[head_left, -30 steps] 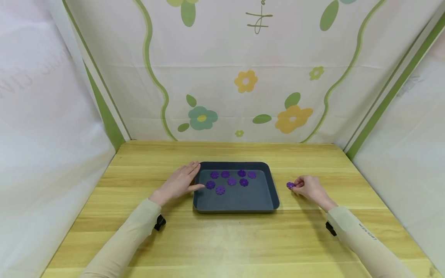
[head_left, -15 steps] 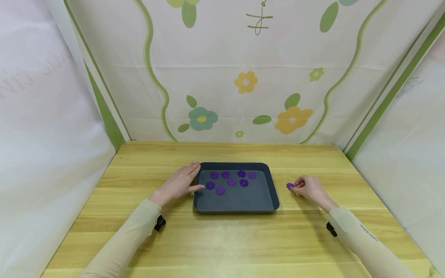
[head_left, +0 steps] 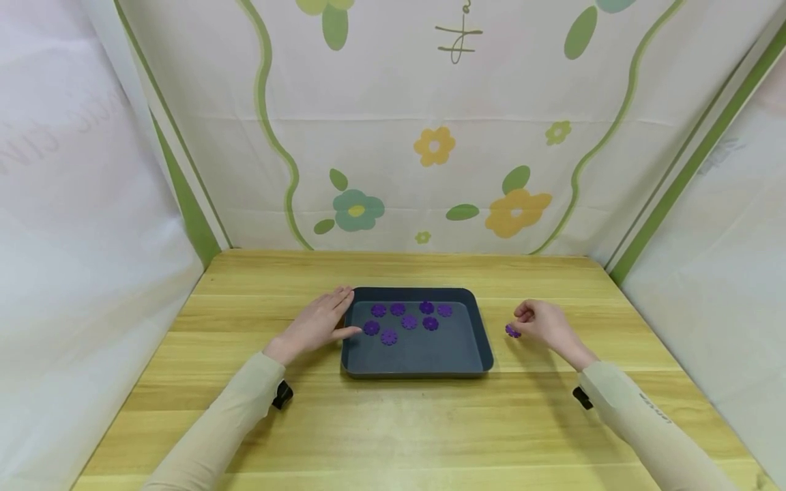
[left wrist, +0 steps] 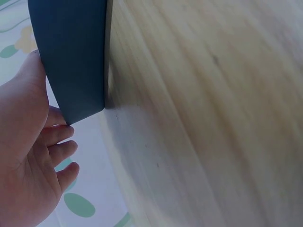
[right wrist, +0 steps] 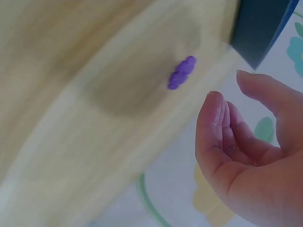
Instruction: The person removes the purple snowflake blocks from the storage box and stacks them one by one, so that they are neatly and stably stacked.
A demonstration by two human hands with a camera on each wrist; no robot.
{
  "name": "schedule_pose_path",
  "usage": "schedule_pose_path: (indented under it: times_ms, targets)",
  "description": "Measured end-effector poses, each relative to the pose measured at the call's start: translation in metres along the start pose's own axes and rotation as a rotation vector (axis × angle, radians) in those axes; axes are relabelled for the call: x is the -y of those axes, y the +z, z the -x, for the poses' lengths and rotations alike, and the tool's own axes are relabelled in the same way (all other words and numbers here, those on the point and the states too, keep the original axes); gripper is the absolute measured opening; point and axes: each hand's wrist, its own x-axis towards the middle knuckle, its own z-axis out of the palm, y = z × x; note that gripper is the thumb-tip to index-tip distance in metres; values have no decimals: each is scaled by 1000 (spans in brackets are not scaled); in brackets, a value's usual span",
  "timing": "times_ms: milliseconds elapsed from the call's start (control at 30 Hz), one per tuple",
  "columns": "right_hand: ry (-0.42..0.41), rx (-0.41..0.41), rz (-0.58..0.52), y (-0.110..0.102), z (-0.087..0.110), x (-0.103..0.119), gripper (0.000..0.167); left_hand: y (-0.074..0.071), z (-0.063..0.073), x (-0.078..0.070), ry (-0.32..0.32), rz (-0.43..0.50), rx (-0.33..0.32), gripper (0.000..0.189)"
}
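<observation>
My left hand rests at the left side of a dark baking tray, its fingers lying along the rim near the back corner and the thumb reaching over the edge. In the left wrist view, that hand touches the tray wall. A purple flower-shaped disc lies on the table right of the tray. Just above it hovers my right hand. The right wrist view has a gap between the disc and that hand, with thumb and forefinger apart.
Several purple flower-shaped discs lie scattered in the tray, mostly towards its back. The wooden table meets a patterned cloth backdrop behind, with cloth walls at both sides.
The right hand has let go of the purple flower-shaped disc and lifted slightly off it. The left hand and tray have stayed in place.
</observation>
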Motion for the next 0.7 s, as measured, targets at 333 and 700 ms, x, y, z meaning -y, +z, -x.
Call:
schedule_pose_path:
  times_ms: [333, 700]
  targets:
    - [-15, 35, -22, -7, -11, 23, 27, -2, 2, -1, 1, 5, -9, 82]
    - [-66, 29, -40, -7, -24, 46, 27, -1, 1, -1, 2, 5, -14, 83]
